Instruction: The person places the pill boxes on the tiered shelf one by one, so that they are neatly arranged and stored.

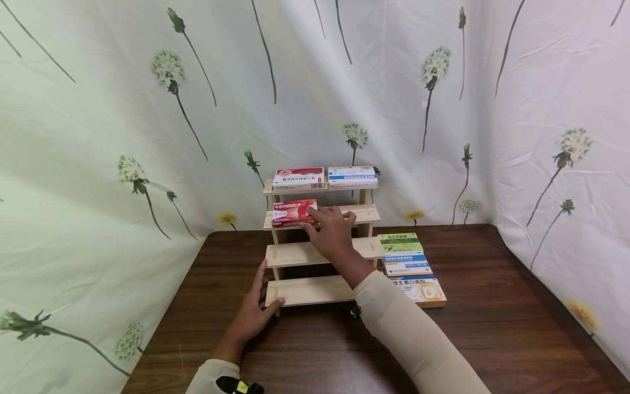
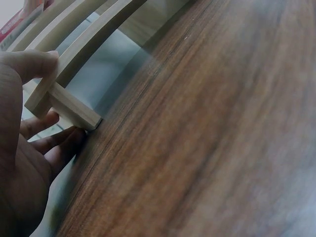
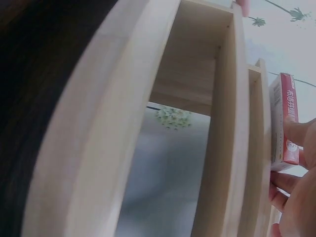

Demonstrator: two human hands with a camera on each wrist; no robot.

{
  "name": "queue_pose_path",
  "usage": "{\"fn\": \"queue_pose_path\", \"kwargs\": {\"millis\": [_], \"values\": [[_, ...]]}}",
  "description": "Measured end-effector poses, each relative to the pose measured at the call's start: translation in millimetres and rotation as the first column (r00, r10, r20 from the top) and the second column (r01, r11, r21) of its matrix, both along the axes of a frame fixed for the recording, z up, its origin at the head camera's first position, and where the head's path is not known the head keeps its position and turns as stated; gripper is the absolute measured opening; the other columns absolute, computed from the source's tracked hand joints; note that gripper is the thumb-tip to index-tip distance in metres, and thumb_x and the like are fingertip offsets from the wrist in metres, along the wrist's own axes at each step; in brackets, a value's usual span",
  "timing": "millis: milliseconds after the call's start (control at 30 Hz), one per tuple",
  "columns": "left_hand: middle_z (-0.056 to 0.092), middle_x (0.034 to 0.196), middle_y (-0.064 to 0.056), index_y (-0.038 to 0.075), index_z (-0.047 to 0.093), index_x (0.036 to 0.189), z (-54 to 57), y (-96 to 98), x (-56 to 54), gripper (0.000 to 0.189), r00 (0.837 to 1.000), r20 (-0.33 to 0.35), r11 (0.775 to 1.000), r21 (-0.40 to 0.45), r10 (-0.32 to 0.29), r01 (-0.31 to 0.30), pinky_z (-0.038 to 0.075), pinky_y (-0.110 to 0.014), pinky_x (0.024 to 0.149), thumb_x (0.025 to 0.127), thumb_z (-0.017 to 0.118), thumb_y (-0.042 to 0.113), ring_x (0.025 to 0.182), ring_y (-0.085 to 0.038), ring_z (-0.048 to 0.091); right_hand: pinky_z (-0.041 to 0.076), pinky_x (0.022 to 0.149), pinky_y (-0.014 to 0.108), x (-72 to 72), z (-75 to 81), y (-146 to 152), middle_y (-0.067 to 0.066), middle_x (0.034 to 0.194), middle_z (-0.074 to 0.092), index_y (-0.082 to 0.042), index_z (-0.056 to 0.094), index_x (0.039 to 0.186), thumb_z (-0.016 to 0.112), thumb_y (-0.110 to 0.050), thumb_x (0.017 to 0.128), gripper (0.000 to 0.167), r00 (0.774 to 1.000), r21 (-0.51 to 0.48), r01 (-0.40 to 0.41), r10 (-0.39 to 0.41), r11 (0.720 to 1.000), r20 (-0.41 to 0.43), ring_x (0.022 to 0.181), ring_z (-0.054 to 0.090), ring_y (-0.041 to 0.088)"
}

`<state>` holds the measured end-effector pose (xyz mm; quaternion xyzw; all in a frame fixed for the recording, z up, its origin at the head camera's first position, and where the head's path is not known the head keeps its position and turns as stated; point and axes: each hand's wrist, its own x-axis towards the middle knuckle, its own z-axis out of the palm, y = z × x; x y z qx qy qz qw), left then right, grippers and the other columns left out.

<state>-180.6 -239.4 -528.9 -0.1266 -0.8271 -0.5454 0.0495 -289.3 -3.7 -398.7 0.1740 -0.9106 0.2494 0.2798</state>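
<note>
A wooden stepped rack (image 1: 309, 290) with several tiers stands on the table. My right hand (image 1: 334, 232) holds a red medicine box (image 1: 290, 210) by its right end, over the left part of the second tier from the top. In the right wrist view, the thumb lies on the printed face of the red medicine box (image 3: 289, 98), with fingers beyond its lower end. At the rack's lower left corner, my left hand (image 1: 252, 312) grips the lowest board, its thumb on top. In the left wrist view, the fingers of the left hand (image 2: 29, 148) reach round the upright's outer side.
On the top tier lie a red-and-white box (image 1: 298, 179) and a blue-and-white box (image 1: 352, 178). Right of the rack, a green box (image 1: 401, 242), another blue-and-white box (image 1: 406, 264) and a vitamin D box (image 1: 418, 290) lie in a column. A flowered curtain (image 1: 305, 109) hangs close behind.
</note>
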Motion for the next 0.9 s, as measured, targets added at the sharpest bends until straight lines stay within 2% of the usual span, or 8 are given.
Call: {"fn": "queue_pose_path", "kwargs": {"millis": [400,567,733,900], "values": [[0.039,0.169,-0.032,0.029,0.003,0.178,1.7,1.0,1.8,0.105,1.000,-0.009,1.000,-0.012,0.002,-0.002,0.061,-0.034,0.093,0.104,0.076,0.015,0.140,-0.048,0.060,0.039,0.106,0.074,-3.3,-6.3,-5,0.003,0.139,0.078,-0.028,0.077,0.140,0.075,-0.055,0.101,0.048,0.998,0.077,0.030,-0.026,0.997,-0.053,0.125,0.067,0.027],[0.040,0.169,-0.033,0.028,0.002,0.178,-0.3,0.6,1.9,0.105,1.000,-0.006,1.000,-0.016,0.007,-0.007,0.061,-0.033,0.093,0.104,0.076,0.015,0.139,-0.046,0.061,0.037,0.108,0.075,-1.3,-4.5,-8,0.001,0.144,0.075,-0.031,0.074,0.144,0.073,-0.057,0.101,0.050,0.999,0.125,0.050,-0.049,0.991,-0.012,0.130,0.065,0.029],[0.038,0.170,-0.032,0.032,0.002,0.178,-2.2,0.6,0.6,0.106,1.000,0.007,1.000,-0.009,0.013,-0.012,0.062,-0.036,0.095,0.104,0.077,0.015,0.140,-0.047,0.060,0.036,0.111,0.076,2.6,-1.8,-9,0.003,0.149,0.072,-0.031,0.069,0.150,0.073,-0.059,0.100,0.057,0.997,0.137,0.056,-0.061,0.989,0.036,0.138,0.063,0.032],[0.037,0.171,-0.031,0.035,0.002,0.178,-1.7,0.5,-0.2,0.107,1.000,0.015,1.000,-0.003,0.011,-0.011,0.061,-0.037,0.096,0.104,0.077,0.016,0.142,-0.048,0.059,0.036,0.111,0.077,7.7,-0.7,-8,0.007,0.151,0.070,-0.026,0.066,0.153,0.074,-0.060,0.099,0.064,0.998,0.109,0.059,-0.062,0.992,0.022,0.138,0.063,0.034]]}}
